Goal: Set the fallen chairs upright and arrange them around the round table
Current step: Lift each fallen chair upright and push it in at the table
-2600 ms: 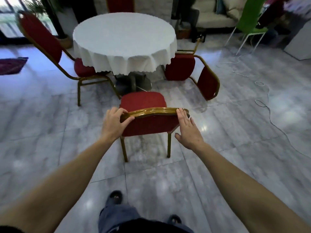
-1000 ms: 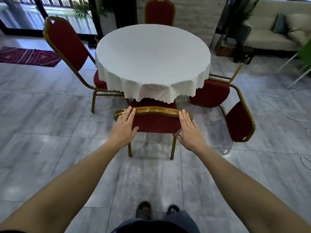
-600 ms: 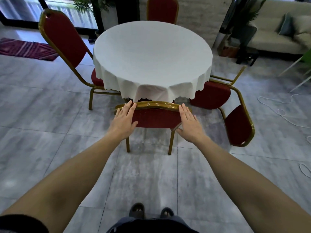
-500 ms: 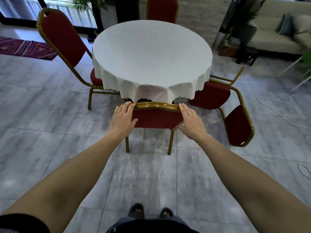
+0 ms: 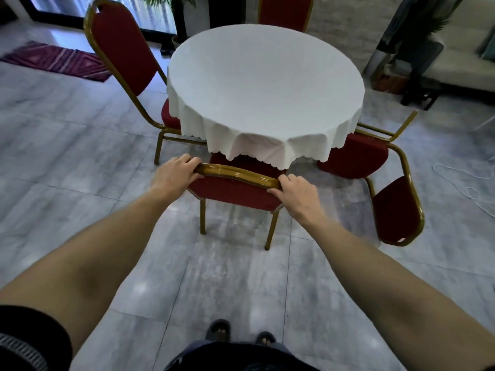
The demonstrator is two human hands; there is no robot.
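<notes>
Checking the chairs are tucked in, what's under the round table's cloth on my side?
Under the white tablecloth, the near chair, gripped by the left hand and right hand, shows a sliver of red seat. The cloth hides the rest and the table's base.

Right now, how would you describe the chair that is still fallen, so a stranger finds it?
Start at the round table with the white cloth. To its right, the fallen chair lies on its back. Every other red chair stands upright.

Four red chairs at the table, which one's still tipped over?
The chair on the right: it lies on its back, backrest on the floor and legs pointing sideways. The left chair, far chair and the near chair that both hands grip stand upright.
</notes>
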